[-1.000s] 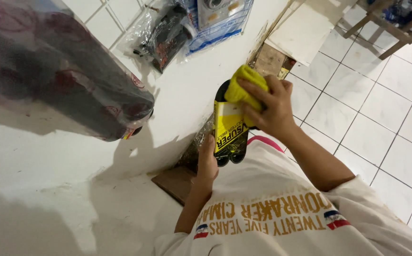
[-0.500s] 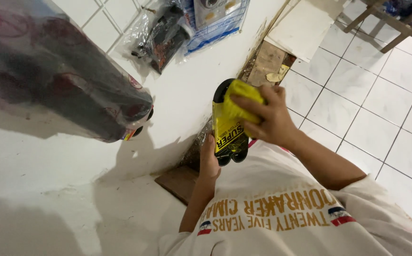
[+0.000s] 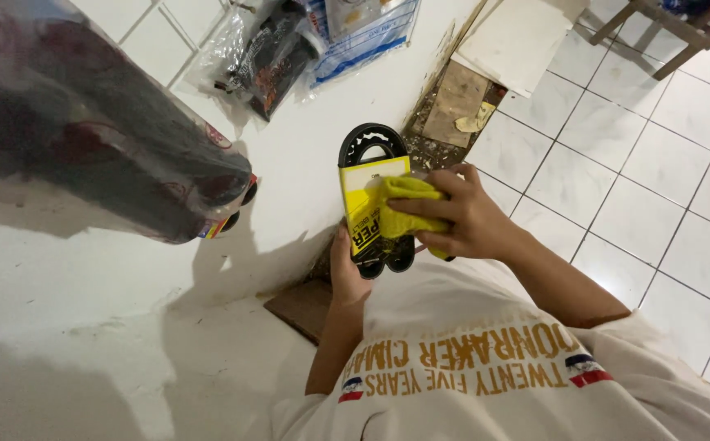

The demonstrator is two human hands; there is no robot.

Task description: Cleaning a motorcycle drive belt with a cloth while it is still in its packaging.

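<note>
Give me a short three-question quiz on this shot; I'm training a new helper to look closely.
1. True or false: the right hand presses a yellow cloth against the black toothed belt.
2. Which hand holds the belt in its yellow card sleeve from below? A) left hand B) right hand C) neither
3. Fill in: the big dark thing at the upper left is wrapped in clear ____.

Key
1. True.
2. A; the left hand grips the lower end.
3. Plastic; the plastic-wrapped bundle rests on the white surface.
</note>
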